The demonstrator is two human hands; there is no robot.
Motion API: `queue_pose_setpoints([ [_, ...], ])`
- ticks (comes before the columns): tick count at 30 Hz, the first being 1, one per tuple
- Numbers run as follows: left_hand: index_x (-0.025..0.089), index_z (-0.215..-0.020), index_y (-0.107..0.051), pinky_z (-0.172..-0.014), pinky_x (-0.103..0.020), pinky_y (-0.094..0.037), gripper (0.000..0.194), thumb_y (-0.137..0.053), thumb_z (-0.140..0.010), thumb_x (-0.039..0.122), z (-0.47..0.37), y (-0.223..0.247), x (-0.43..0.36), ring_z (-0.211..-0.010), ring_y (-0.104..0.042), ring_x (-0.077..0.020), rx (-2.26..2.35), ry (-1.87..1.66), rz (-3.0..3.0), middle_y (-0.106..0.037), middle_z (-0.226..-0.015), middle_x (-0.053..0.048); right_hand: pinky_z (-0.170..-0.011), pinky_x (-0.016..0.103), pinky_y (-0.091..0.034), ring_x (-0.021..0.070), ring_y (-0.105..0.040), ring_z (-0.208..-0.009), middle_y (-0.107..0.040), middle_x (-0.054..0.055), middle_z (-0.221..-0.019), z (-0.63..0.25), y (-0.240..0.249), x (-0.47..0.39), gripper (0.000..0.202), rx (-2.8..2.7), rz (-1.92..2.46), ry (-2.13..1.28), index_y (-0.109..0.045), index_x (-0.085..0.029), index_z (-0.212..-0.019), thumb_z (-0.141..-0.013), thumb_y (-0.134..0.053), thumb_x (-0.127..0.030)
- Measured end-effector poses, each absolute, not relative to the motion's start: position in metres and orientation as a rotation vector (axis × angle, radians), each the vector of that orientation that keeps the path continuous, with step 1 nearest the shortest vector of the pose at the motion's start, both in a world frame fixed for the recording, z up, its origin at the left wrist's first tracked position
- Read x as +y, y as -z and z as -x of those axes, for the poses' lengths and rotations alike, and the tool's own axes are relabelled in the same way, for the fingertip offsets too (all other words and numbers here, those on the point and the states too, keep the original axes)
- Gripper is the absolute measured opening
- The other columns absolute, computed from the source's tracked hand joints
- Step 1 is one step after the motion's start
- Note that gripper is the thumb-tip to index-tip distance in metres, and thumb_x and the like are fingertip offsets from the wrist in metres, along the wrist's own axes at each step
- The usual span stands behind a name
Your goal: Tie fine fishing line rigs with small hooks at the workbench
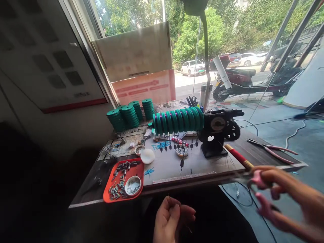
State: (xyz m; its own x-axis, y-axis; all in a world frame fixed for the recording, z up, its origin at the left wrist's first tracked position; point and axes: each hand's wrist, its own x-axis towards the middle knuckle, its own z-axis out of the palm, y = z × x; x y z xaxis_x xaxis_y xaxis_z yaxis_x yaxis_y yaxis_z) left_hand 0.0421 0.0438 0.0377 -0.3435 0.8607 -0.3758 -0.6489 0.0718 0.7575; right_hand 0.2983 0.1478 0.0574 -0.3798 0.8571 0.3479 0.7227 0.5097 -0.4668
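My left hand is in front of the table's near edge, its thumb and fingertips pinched on what looks like a thin strand; a fine end shows above the fingers and another below. At the right, my right hand has its fingers in the loops of pink-handled scissors. Motion blurs the scissors, and their blades point left toward the table edge. Beyond both hands, a row of green spools sits on the shaft of a black winding machine, with several small dark weights hanging below.
An orange tray holds metal parts and a small white dish. Stacks of green spools stand at the back left. Pliers and a red-and-yellow handle lie at the right. Cables run on the floor.
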Motion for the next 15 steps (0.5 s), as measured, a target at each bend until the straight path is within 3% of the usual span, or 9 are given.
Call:
queue_pose_setpoints([
  [4,0.017,-0.062,-0.060,-0.055,-0.022,-0.046,0.032,-0.084,-0.052,0.035,-0.040,-0.042,0.040,-0.051,-0.063,-0.0133,1.096,-1.615,-0.296,-0.072,-0.057,-0.005,-0.063,0.028,-0.051,0.0192,-0.060,-0.072,-0.060,0.005,-0.086,-0.229,-0.059,0.114,0.010,-2.547,0.991,-0.586,-0.054,-0.024,-0.082,-0.073,-0.057,-0.027],
  [15,0.017,-0.059,-0.063,-0.051,-0.022,-0.045,0.031,-0.084,-0.049,0.037,-0.037,-0.037,0.040,-0.046,-0.061,-0.0128,1.124,-1.661,-0.369,-0.067,-0.052,0.001,-0.061,0.029,-0.041,0.0219,-0.056,-0.079,-0.057,0.006,-0.086,-0.206,-0.052,0.118,0.012,-2.782,0.975,-0.726,-0.050,-0.019,-0.081,-0.071,-0.056,-0.020],
])
